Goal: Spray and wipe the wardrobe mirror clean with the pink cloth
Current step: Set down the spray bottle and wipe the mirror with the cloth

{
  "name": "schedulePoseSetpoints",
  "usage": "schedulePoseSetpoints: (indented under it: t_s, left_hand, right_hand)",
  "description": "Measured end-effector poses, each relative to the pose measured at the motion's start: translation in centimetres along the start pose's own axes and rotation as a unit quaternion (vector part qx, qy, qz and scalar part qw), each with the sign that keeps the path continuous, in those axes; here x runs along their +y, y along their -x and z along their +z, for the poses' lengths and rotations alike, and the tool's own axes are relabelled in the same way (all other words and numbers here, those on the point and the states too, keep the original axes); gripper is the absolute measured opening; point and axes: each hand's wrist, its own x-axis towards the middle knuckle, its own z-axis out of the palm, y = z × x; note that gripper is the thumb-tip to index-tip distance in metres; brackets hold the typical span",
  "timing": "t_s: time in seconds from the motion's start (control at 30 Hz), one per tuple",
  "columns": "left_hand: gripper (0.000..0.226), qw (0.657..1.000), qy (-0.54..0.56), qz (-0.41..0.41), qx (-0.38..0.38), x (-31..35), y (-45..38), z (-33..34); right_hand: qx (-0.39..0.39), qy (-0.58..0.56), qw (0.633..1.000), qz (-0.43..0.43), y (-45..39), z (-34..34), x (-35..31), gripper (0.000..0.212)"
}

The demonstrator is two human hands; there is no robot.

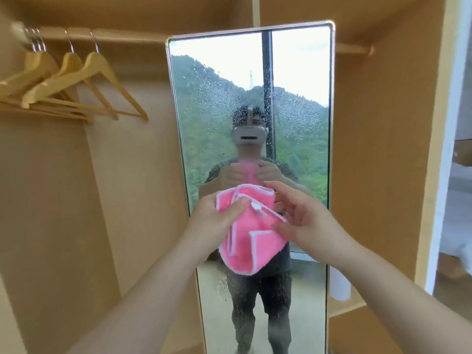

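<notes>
Wooden wardrobe (378,154) fills the view, pale panels all round, with a rail (107,34) up top and a row of wooden hangers (74,83) hanging at the left. Standing in the middle is the tall mirror (301,80), framed in silver, and its glass is speckled with fine spray droplets from the upper part down to the lower half. Reflected in it: green hills, bright sky, and a person in a dark shirt and shorts. Both hands are up in front of the glass, at about mid-height. Left hand (217,215) pinches the pink cloth (251,241) near its top, thumb curled over a fold. Right hand (304,221) touches the cloth's right edge, fingers loosely spread and bent. Cloth hangs crumpled between them, white trim showing, not pressed to the glass. A white cylinder (341,284) stands at the mirror's lower right.
</notes>
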Motion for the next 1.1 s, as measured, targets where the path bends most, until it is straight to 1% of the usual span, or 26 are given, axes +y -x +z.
schedulePoseSetpoints:
  t_s: [0.03,0.07,0.1,0.13,0.17,0.2,0.27,0.3,0.33,0.37,0.43,0.5,0.53,0.57,0.63,0.67,0.73,0.77,0.8,0.83,0.87,0.93,1.0,1.03,1.07,1.1]
  left_hand:
    - [0.012,1.000,-0.003,0.005,0.012,0.2,-0.2,-0.1]
    - [0.013,1.000,0.000,0.010,0.018,0.5,-0.3,-0.1]
    - [0.016,1.000,0.008,0.014,0.016,0.6,-0.4,-0.1]
    - [0.021,1.000,0.016,0.017,0.011,0.8,-0.3,-0.1]
    - [0.025,1.000,0.019,0.024,0.004,0.8,-0.3,-0.1]
    - [0.025,0.999,0.015,0.030,0.003,0.9,-0.3,0.0]
    - [0.021,0.999,0.006,0.039,0.034,0.7,-0.5,-0.3]
    - [0.018,0.997,0.016,0.033,0.062,0.6,-0.7,-0.6]
    - [0.015,0.995,0.041,0.018,0.089,0.5,-0.9,-1.0]
    - [0.015,0.992,0.068,0.005,0.106,0.3,-1.1,-1.5]
    - [0.017,0.990,0.082,-0.009,0.116,0.1,-1.5,-2.2]
    - [0.015,0.992,0.065,-0.010,0.107,0.1,-1.7,-2.4]
    - [0.011,0.993,0.061,-0.012,0.099,0.1,-1.7,-2.2]
    - [0.012,0.995,0.057,-0.007,0.087,0.2,-1.7,-1.9]
    - [0.014,0.997,0.041,0.014,0.070,0.6,-1.8,-1.2]
    - [0.012,0.997,0.028,0.028,0.068,0.8,-1.8,-0.8]
    - [0.009,0.997,0.007,0.048,0.067,1.1,-1.8,-0.2]
    - [0.010,0.997,-0.002,0.055,0.058,1.1,-1.9,0.0]
    - [0.013,0.997,-0.015,0.060,0.047,1.2,-2.0,0.0]
    - [0.018,0.997,-0.032,0.063,0.034,1.2,-2.1,-0.1]
    - [0.019,0.997,-0.043,0.059,0.024,1.2,-2.1,-0.3]
    - [0.013,0.999,-0.039,0.034,-0.008,1.2,-2.2,-1.2]
    - [0.038,0.999,-0.034,0.012,-0.020,1.2,-2.3,-2.4]
    - [0.038,0.999,-0.032,0.012,-0.019,1.1,-2.5,-3.0]
    - [0.033,0.999,-0.031,0.012,-0.020,1.2,-2.5,-3.6]
    - [0.031,0.999,-0.026,0.014,-0.028,1.2,-2.7,-4.1]
  right_hand:
    - [-0.035,0.029,0.999,0.022,-0.1,-0.5,-0.1,0.074]
    - [-0.059,0.057,0.996,0.044,-0.1,-0.7,-0.2,0.078]
    - [-0.061,0.081,0.993,0.058,-0.1,-0.7,-0.2,0.078]
    - [-0.040,0.107,0.991,0.064,-0.2,-0.6,-0.2,0.076]
    - [-0.006,0.134,0.989,0.067,-0.4,-0.4,-0.2,0.069]
    - [0.028,0.156,0.984,0.078,-0.6,-0.3,-0.1,0.058]
    - [0.065,0.170,0.976,0.122,-1.0,-0.5,0.3,0.023]
    - [0.050,0.158,0.974,0.157,-1.1,-1.0,0.7,0.011]
    - [0.014,0.141,0.971,0.195,-1.1,-1.5,1.2,0.006]
    - [-0.028,0.133,0.964,0.227,-0.9,-2.1,1.6,0.006]
    - [-0.088,0.142,0.952,0.255,-0.4,-2.9,1.2,0.019]
    - [-0.116,0.125,0.957,0.237,-0.5,-2.8,0.3,0.028]
    - [-0.131,0.106,0.960,0.222,-0.7,-2.3,-0.4,0.038]
    - [-0.135,0.075,0.966,0.207,-0.9,-1.7,-1.0,0.045]
    - [-0.117,0.008,0.978,0.172,-1.5,0.2,-1.8,0.048]
    - [-0.107,-0.001,0.982,0.155,-1.7,1.3,-2.0,0.050]
    - [-0.097,0.052,0.987,0.120,-2.2,3.5,-1.5,0.060]
    - [-0.084,0.098,0.986,0.104,-2.4,4.3,-1.0,0.060]
    - [-0.068,0.137,0.984,0.091,-2.5,4.8,-0.9,0.050]
    - [-0.060,0.148,0.983,0.091,-2.6,4.8,-0.7,0.034]
    - [-0.065,0.133,0.984,0.097,-2.7,4.7,-0.5,0.023]
    - [-0.092,0.049,0.985,0.135,-2.7,3.8,-0.2,0.026]
    - [-0.096,-0.066,0.974,0.194,-2.7,2.3,-0.1,0.028]
    - [-0.078,-0.090,0.969,0.216,-2.8,1.6,0.0,0.026]
    - [-0.050,-0.084,0.969,0.228,-3.1,0.9,0.1,0.023]
    - [-0.005,-0.038,0.974,0.224,-3.3,0.3,0.5,0.020]
